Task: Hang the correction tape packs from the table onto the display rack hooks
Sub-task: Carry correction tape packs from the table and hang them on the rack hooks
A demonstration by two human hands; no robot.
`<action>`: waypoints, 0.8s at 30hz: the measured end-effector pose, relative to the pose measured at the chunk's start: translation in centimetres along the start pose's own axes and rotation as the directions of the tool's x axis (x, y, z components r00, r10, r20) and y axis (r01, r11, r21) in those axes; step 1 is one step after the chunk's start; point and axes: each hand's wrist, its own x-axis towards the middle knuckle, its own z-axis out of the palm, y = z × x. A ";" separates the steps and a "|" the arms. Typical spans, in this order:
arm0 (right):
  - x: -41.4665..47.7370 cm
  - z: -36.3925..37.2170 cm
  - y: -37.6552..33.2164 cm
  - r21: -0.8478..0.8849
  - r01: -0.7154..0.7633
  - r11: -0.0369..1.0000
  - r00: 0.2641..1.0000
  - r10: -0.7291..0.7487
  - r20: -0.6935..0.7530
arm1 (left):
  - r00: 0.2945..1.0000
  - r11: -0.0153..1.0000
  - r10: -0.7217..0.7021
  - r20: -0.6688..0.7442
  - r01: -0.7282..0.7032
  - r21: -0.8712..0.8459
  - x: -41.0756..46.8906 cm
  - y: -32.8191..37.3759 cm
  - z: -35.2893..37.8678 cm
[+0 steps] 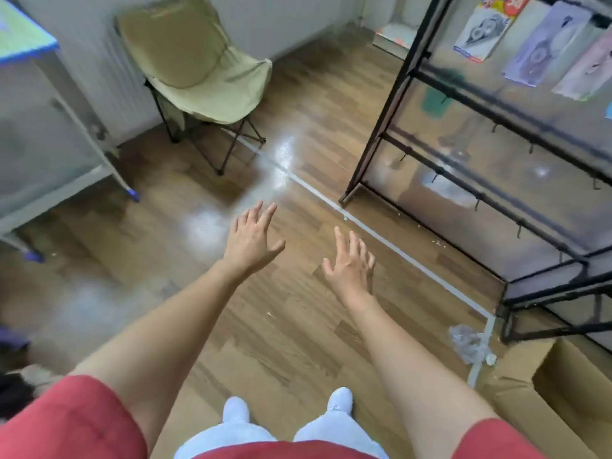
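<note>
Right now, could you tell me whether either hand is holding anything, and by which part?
Nothing is held. The left hand and the right hand are both empty above the floor, fingers spread.

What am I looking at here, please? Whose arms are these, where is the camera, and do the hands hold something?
This is one picture, from a camera worn on a person's head, looking down. The bare arms are that person's own. The left hand and right hand are open over the wood floor and hold nothing. At right stands the display rack; a few correction tape packs hang near its top, and lower hooks are bare. The table is at left.
</note>
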 end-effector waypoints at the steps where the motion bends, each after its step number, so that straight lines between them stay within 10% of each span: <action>1: 0.0 0.9 -2.3 -0.004 0.032 0.999 0.999 -0.032 0.013 | 1.000 1.000 -0.021 -0.018 0.021 0.000 -0.6 -2.2 -0.9; 24: 16.0 7.1 -41.9 -0.038 0.718 0.695 0.679 -0.687 0.258 | 0.642 0.682 -0.731 -0.230 0.681 -0.267 1.9 -33.5 -14.9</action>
